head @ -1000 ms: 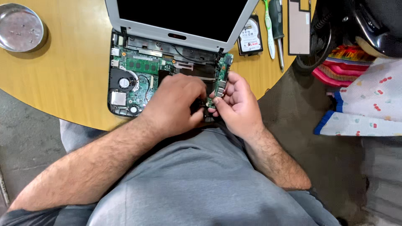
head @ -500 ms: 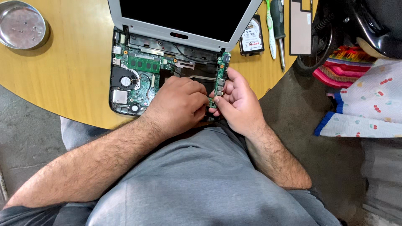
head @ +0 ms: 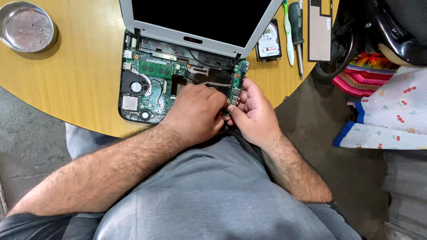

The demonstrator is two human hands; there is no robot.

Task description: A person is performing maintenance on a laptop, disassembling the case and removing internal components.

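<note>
Both hands (head: 222, 113) pinch a small green board (head: 235, 91) beside the opened laptop (head: 147, 89).

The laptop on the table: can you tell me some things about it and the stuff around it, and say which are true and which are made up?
1. The laptop has its keyboard cover off, so the green board shows. True.
2. Both hands are on the fan. False: the left hand and right hand meet at the small side board by the laptop's right edge; the fan is untouched.
3. A metal dish sits on the table's far left. True.
4. The screen is lit up. False: the screen is dark.
5. A screwdriver lies right of the laptop. True.
</note>
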